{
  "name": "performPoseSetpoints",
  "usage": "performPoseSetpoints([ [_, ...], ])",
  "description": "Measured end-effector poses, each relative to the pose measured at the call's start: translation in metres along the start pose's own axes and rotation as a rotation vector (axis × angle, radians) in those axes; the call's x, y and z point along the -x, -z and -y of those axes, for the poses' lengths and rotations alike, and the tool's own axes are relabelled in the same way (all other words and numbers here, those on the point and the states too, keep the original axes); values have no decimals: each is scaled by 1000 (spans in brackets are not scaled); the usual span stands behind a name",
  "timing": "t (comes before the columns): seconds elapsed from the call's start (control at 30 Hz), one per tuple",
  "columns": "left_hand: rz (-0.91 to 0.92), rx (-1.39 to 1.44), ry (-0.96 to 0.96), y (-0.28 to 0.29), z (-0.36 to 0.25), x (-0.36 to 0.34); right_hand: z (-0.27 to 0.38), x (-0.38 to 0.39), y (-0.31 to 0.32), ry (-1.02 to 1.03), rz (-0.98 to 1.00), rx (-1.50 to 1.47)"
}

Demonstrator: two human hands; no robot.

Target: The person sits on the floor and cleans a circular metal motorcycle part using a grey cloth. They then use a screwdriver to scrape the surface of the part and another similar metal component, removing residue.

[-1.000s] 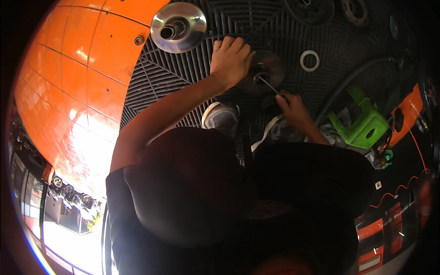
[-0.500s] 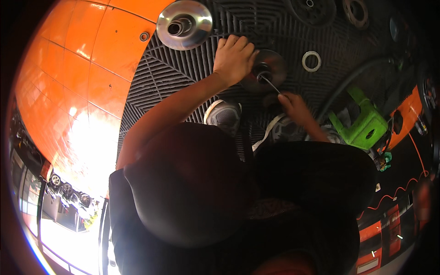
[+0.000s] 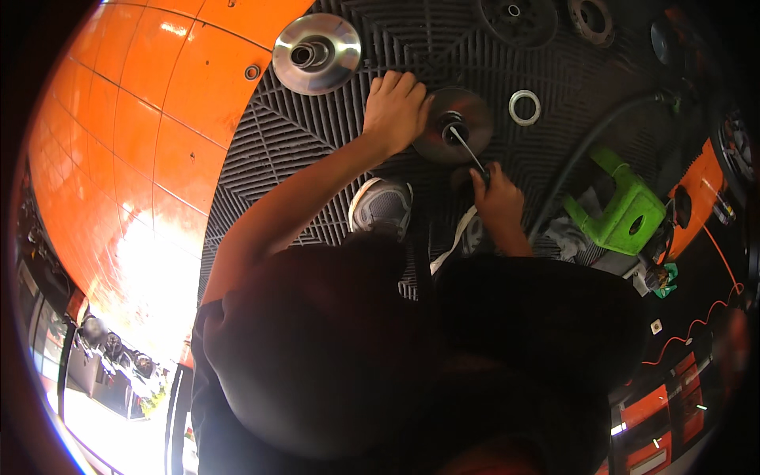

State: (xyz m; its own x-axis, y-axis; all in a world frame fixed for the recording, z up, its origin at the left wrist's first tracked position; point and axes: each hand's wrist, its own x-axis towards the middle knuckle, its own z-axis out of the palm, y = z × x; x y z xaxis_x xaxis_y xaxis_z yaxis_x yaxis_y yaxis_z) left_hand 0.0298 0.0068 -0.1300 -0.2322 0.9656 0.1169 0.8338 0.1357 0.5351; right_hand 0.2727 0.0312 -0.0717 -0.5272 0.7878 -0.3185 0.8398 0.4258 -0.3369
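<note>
A dark metal disc (image 3: 469, 107) with a hollow centre lies on the ribbed black mat (image 3: 396, 39). My left hand (image 3: 392, 111) is closed on its left rim, fingers curled down. My right hand (image 3: 497, 199), below and right of the disc, grips a thin tool (image 3: 469, 150) with a dark handle and metal shaft, whose end is at the disc's centre. Above left sits a shiny disc with a tube (image 3: 332, 75); a small silver ring (image 3: 524, 93) lies to the right.
Orange tiled floor (image 3: 158, 95) is at the left, with a small ring (image 3: 252, 72). Further discs (image 3: 532, 24) and a flat ring (image 3: 608, 28) lie behind. A green plastic stool (image 3: 629, 218) and a hose (image 3: 590, 138) are at the right. My shoe (image 3: 378, 207) is below the disc.
My right hand has turned more upright and shifted a little, changing the angle of the tool's shaft. My left hand stays on the disc. The view has moved slightly.
</note>
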Motion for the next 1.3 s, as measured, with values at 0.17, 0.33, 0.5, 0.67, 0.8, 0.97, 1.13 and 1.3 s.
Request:
performPoseSetpoints([
  [0.17, 56, -104, 67, 10, -11, 24, 1, -1, -1, -6, -2, -9],
  [0.33, 224, -173, 46, 28, -12, 24, -7, -7, 5, 45, -6, 120],
  [0.5, 10, -30, -186, 2, -1, -45, -9, -16, 11, 73, 12, 148],
  [0.67, 191, -22, -291, -12, 0, -51, -7, -20, 9, 63, 20, 161],
  [0.8, 202, 6, -288, -15, 0, -50, -9, -16, 3, 25, 63, 157],
  [0.97, 180, 26, -285, -15, 1, -50, -12, -22, 1, 31, 111, -27],
  [1.13, 221, 17, -281, -11, 1, -50, -2, -28, 17, -120, 294, -141],
  [1.3, 230, 6, -290, -11, 0, -52, 1, -34, 23, -248, 431, -363],
])
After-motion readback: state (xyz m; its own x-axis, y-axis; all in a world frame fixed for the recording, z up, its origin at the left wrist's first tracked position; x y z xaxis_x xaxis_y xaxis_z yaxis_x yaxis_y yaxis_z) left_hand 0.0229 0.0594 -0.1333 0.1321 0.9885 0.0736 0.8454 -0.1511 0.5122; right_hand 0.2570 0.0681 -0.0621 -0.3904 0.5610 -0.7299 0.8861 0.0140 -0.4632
